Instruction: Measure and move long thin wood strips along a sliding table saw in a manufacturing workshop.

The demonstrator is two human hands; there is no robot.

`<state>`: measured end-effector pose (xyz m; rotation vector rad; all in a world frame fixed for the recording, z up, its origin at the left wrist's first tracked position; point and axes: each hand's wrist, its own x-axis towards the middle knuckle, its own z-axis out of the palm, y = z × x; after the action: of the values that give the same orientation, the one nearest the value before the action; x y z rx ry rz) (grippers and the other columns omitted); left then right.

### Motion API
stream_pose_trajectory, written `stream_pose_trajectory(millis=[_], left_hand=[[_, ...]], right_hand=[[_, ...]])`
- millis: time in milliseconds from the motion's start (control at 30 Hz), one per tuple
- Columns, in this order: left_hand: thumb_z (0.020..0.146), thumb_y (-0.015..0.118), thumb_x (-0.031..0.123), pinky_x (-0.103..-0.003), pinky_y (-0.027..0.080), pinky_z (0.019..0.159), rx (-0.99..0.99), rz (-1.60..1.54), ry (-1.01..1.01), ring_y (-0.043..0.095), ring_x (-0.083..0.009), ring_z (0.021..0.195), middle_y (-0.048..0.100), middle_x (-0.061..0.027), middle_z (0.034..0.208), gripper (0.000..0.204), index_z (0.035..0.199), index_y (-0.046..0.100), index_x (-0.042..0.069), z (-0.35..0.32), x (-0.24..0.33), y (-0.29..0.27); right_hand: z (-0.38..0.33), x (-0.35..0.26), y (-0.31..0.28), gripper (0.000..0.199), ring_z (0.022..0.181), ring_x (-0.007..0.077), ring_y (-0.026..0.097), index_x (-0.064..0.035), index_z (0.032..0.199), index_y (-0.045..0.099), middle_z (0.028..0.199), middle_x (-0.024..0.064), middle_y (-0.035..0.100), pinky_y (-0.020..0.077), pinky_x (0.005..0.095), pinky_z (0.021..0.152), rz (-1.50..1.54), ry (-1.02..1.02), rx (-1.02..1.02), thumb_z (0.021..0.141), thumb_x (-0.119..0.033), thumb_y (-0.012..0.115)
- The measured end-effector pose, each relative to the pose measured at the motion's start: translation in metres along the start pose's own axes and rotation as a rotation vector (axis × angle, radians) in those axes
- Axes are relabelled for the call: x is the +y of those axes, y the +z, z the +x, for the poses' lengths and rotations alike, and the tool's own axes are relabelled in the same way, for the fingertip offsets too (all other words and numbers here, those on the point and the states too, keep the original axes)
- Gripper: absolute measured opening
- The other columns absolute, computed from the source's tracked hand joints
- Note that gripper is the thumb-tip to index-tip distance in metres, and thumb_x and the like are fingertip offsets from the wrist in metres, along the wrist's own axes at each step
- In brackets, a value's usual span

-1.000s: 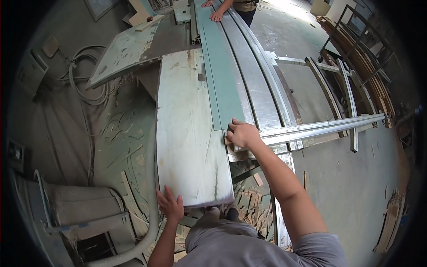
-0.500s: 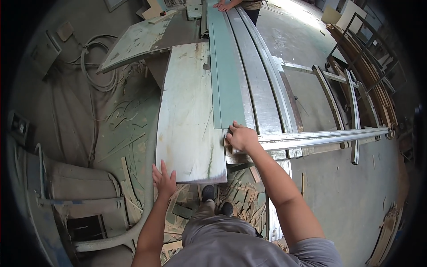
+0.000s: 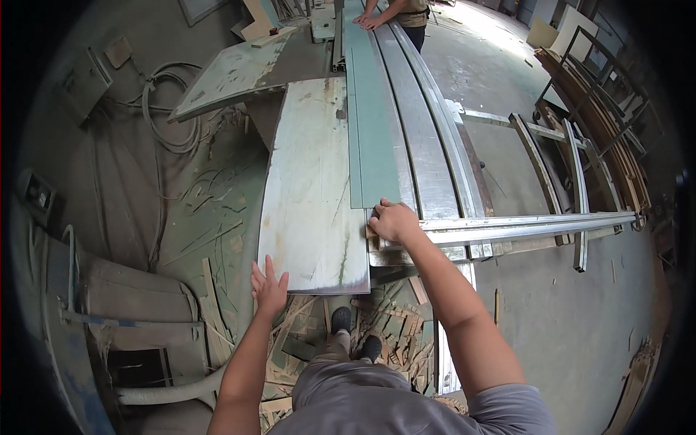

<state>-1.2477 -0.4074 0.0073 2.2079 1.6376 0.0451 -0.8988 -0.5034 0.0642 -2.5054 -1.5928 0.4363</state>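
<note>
A long, narrow green board (image 3: 375,138) lies lengthwise on the saw table, with a thin line running along it near its left side. At the board's near end my right hand (image 3: 395,221) is closed, fingers curled at its edge, beside the metal crossbar. My left hand (image 3: 270,288) rests at the near left corner of the worn, pale tabletop (image 3: 308,188), fingers spread and holding nothing. At the far end of the board, another person's hands (image 3: 368,21) press down on it.
Grooved metal sliding table (image 3: 428,152) runs along the board's right. A metal crossbar (image 3: 529,223) juts out to the right. Wood offcuts (image 3: 391,330) litter the floor around my feet. A pale hose (image 3: 174,394) curves at lower left; a metal frame (image 3: 565,130) stands at right.
The view has shifted slightly, so more of the other person shows at the far end. Both my hands keep nearly the same places on the board and tabletop.
</note>
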Motion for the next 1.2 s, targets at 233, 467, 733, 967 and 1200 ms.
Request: stream_pose_trajectory(millis=[233, 467, 733, 967, 1200], left_hand=[[0.090, 0.056, 0.041, -0.063, 0.023, 0.101, 0.050, -0.006, 0.042, 0.014, -0.0434, 0.138, 0.002, -0.0224, 0.154, 0.077, 0.151, 0.011, 0.025, -0.006, -0.011, 0.011], [0.090, 0.056, 0.039, -0.063, 0.024, 0.100, 0.091, 0.035, 0.085, 0.016, -0.0436, 0.136, 0.004, -0.0249, 0.153, 0.077, 0.151, 0.013, 0.020, -0.011, -0.020, 0.021], [0.089, 0.058, 0.037, -0.062, 0.027, 0.098, 0.088, 0.073, 0.095, 0.018, -0.0438, 0.135, 0.003, -0.0262, 0.152, 0.080, 0.150, 0.012, 0.018, -0.012, -0.022, 0.027], [0.089, 0.058, 0.036, -0.063, 0.026, 0.098, 0.098, 0.074, 0.113, 0.018, -0.0472, 0.133, 0.002, -0.0277, 0.151, 0.081, 0.150, 0.010, 0.017, -0.006, -0.014, 0.022], [0.088, 0.060, 0.035, -0.064, 0.026, 0.098, 0.122, 0.069, 0.117, 0.020, -0.0475, 0.133, 0.004, -0.0284, 0.151, 0.081, 0.150, 0.011, 0.018, 0.001, -0.009, 0.017]], right_hand=[[0.034, -0.001, -0.015, 0.039, 0.104, 0.0324, 0.058, -0.0058, 0.109, 0.062, 0.119, 0.0173, 0.057, 0.0467, 0.0437, 0.091, 0.054, 0.014, 0.077, 0.086, -0.034, 0.051], [0.095, 0.029, 0.008, 0.047, 0.118, 0.0352, 0.049, -0.0084, 0.127, 0.049, 0.137, 0.0186, 0.043, 0.0444, 0.0420, 0.096, 0.082, -0.045, 0.347, 0.087, -0.033, 0.056], [0.127, 0.030, 0.025, 0.053, 0.118, 0.0343, 0.047, -0.0101, 0.126, 0.051, 0.133, 0.0165, 0.046, 0.0366, 0.0446, 0.102, -0.070, -0.029, 0.467, 0.086, -0.045, 0.054], [0.119, 0.017, -0.006, 0.058, 0.113, 0.0331, 0.050, -0.0095, 0.119, 0.056, 0.121, 0.0139, 0.052, 0.0388, 0.0441, 0.097, -0.051, 0.026, 0.277, 0.081, -0.053, 0.059], [0.110, 0.002, -0.001, 0.075, 0.123, 0.0363, 0.043, -0.0115, 0.131, 0.048, 0.132, 0.0166, 0.047, 0.0285, 0.0498, 0.106, -0.039, 0.099, 0.190, 0.081, -0.068, 0.050]])
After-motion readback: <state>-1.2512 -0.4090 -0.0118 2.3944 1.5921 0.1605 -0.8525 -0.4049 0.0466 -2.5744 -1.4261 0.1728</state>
